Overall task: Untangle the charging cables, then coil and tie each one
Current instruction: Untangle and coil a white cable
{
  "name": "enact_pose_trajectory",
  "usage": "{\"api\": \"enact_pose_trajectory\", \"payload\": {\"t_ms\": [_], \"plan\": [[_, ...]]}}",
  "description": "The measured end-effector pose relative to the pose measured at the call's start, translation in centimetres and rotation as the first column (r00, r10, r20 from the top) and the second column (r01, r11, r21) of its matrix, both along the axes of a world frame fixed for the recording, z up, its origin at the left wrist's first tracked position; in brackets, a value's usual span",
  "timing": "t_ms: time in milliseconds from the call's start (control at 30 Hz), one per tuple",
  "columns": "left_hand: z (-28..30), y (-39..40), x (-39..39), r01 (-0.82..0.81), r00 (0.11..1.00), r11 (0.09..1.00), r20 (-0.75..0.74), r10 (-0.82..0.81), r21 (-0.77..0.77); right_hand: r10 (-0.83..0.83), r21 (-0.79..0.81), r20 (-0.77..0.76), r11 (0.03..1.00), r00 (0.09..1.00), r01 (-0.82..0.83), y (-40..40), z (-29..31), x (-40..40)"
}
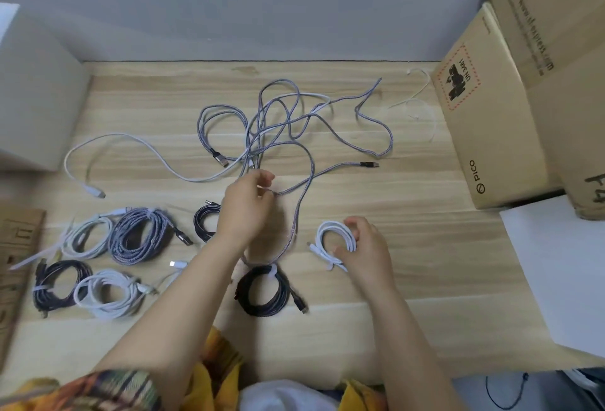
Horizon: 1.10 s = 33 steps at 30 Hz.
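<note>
left hand [246, 206]: reaching forward, fingers pinched | right hand [365, 247]: fingers curled, gripping

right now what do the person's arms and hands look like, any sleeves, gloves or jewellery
Both hands are bare: no gloves, rings, watch or bracelet show on the left hand or the right hand. Both forearms are uncovered up to the bottom of the picture. At the left arm's upper end a loose sleeve shows, patterned in orange, yellow and dark green. No sleeve is visible on the right arm.
</note>
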<state>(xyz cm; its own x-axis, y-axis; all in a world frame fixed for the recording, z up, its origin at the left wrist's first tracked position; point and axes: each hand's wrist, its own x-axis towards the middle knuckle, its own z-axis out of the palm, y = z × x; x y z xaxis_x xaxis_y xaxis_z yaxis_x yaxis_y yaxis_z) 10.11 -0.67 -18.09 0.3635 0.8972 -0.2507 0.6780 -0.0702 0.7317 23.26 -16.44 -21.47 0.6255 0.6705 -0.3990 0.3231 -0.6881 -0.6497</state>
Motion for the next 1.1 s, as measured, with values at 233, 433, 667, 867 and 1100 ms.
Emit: {"api": "enact_pose_trajectory", "payload": {"t_ms": [233,433,667,867,1100], "plan": [[-2.3,4.9,-3.2,0.026,0.985,0.974,-0.174,0.014,0.225,0.040,0.006,0.214,0.999,0.976,-0.042,2.9,2.3,-1.1],[-3.4,8.1,-4.9,0.118,0.952,0.973,-0.301,-0.055,0.196,0.346,0.055,0.299,0.924,0.889,-0.378,10.6,4.7,-4.6],[-2.6,9.7,-5.7,0.255,0.891,0.950,-0.426,-0.158,0.181,0.498,0.091,0.307,0.833,0.811,-0.546,18.4,3.9,-8.3],[3.4,11.3,-6.3,0.105,0.958,0.979,0.248,-0.147,0.174,0.322,0.264,0.146,0.899,0.935,-0.351,20.2,2.7,-7.8],[11.5,9.6,-4.8,0.221,0.531,0.963,0.847,0.015,-0.155,0.105,0.427,-0.018,0.900,0.994,-0.087,21.5,3.5,-6.6]]}}
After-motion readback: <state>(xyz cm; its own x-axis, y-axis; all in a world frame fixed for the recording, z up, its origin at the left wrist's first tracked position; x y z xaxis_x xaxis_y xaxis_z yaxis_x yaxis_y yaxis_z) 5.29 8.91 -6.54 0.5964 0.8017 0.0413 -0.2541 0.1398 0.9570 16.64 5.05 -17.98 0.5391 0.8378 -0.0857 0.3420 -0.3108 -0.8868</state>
